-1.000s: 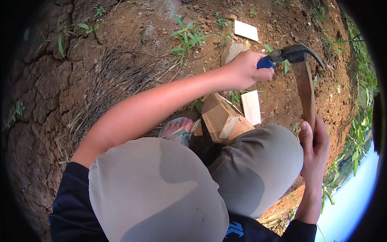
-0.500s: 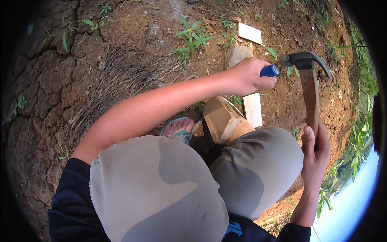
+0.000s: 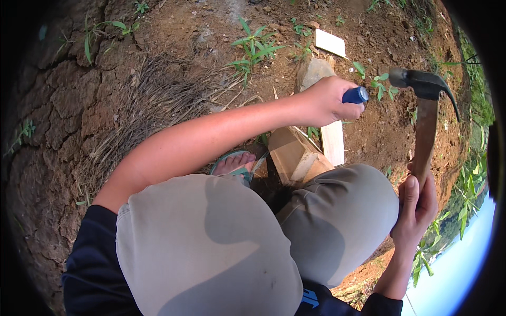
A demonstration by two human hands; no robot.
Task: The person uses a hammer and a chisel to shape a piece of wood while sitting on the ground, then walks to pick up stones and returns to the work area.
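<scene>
— From the head camera, what do the hands hold?

— The right hand [image 3: 416, 210] has its grip closed around the lower end of a hammer's wooden handle; the claw hammer [image 3: 424, 118] stands upright beside the right knee, its dark metal head at the top. The left hand [image 3: 329, 100] reaches across, its grip tight on a blue-handled tool [image 3: 356, 95]; only the blue end shows.

— Any containers?

— An open-sided wooden box form [image 3: 295, 158] lies on the soil between the knees. I cannot tell what is inside.

— And counts?

— One hammer, one blue-handled tool. Two pale flat boards: one board [image 3: 333, 142] just beside the box, another board [image 3: 330, 43] well apart on the dirt. One stone [image 3: 311, 71] near the left hand. One sandalled foot [image 3: 233, 164] shows.
</scene>
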